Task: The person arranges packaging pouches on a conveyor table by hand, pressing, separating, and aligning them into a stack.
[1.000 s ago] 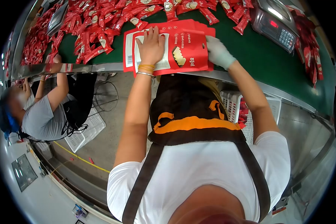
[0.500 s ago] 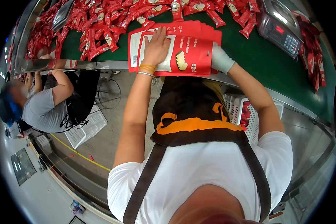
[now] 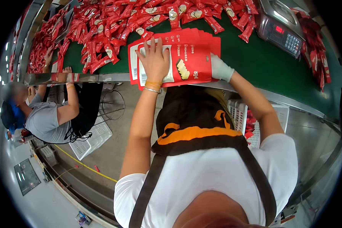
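Several flat red pouches point(image 3: 195, 57) lie overlapped at the front edge of the green table. My left hand point(image 3: 155, 62) is bare and lies on their left part with its fingers spread. A yellow band and a bracelet circle its wrist. My right hand point(image 3: 221, 68) wears a pale glove and is at the right edge of the top pouch. Its fingers are hidden behind or inside the pouch, so their grip does not show.
Small red packets point(image 3: 102, 28) are heaped along the table's far and left side. A scale point(image 3: 281, 28) stands at the right, with more packets point(image 3: 318, 60) beyond it. White crates point(image 3: 90, 140) are on the floor. A co-worker point(image 3: 49, 117) is at the left.
The camera view has shifted slightly. My right hand's fingers are further out of sight at the pouch edge than a second ago. The co-worker's hands have moved.
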### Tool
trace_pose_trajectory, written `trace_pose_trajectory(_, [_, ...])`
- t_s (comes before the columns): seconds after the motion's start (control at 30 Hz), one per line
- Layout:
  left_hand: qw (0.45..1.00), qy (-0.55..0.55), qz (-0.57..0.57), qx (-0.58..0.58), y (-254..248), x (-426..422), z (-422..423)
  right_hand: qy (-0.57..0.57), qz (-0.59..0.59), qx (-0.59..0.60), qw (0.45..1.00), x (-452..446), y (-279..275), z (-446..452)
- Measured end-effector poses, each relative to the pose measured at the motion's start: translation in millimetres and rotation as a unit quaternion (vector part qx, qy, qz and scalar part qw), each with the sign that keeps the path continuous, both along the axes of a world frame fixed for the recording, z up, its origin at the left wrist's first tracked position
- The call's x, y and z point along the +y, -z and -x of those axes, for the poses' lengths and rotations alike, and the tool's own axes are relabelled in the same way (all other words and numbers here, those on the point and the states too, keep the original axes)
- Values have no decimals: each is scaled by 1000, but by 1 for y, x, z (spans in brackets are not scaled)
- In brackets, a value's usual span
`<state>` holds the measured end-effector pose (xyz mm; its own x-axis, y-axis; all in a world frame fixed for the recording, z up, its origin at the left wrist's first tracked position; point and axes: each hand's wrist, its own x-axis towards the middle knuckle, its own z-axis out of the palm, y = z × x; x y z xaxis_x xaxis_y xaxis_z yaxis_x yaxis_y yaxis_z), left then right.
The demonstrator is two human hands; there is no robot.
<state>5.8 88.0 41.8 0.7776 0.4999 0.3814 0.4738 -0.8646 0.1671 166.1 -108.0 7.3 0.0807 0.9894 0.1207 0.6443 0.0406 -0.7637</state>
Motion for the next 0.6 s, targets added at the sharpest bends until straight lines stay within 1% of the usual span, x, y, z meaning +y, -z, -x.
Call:
trace_pose_trajectory(0.03, [999, 25, -31, 14, -1, -3, 3, 33, -21, 50, 998, -6, 0, 5])
trace_pose_trajectory(0.07, [999, 31, -26, 24, 3, -8, 7, 39, -16, 59, 997, -8, 3, 16])
trace_pose_trajectory(0.17, [995, 94, -20, 13, 5, -1, -8, -7, 176, -32, 984, 22, 5, 10])
trace_pose_trajectory(0.2, [995, 99, -5, 33, 5, 2, -8, -30, 121, 25, 992, 23, 21, -1])
trace_pose_trajectory(0.23, [995, 96, -10, 30, 2, 6, -6, -32, 116, 22, 992, 22, 15, -4])
trace_pose_trajectory(0.3, [990, 127, 37, 54, 5, 9, -3, 2, 108, 65, 992, 12, 7, -8])
trace_pose_trajectory(0.33, [991, 121, 35, 50, 1, 6, 0, -19, 146, 23, 989, 6, -22, -12])
trace_pose_trajectory(0.37, [991, 119, 36, 47, -2, 5, 1, 16, 165, 19, 986, 5, -25, -17])
trace_pose_trajectory(0.4, [991, 116, 23, 70, -5, 1, 3, 51, 182, 19, 982, 0, -27, -21])
trace_pose_trajectory(0.43, [990, 108, 13, 87, -6, 0, 3, 156, 169, -18, 973, -9, -66, -42])
trace_pose_trajectory(0.47, [991, 109, 14, 81, -4, 0, 3, 231, -27, -41, 972, -6, -39, -69])
trace_pose_trajectory(0.5, [991, 109, 13, 81, -3, 0, -1, 219, -53, -130, 966, -6, -20, -84])
trace_pose_trajectory(0.53, [990, 112, 27, 78, 0, -1, 2, 429, -26, -74, 900, 17, -33, -101])
trace_pose_trajectory(0.57, [990, 118, 32, 66, -2, 2, -2, 438, 3, -164, 884, 28, -26, -108])
trace_pose_trajectory(0.6, [990, 116, 28, 69, -2, 2, -2, 428, 42, -208, 879, 37, -9, -116])
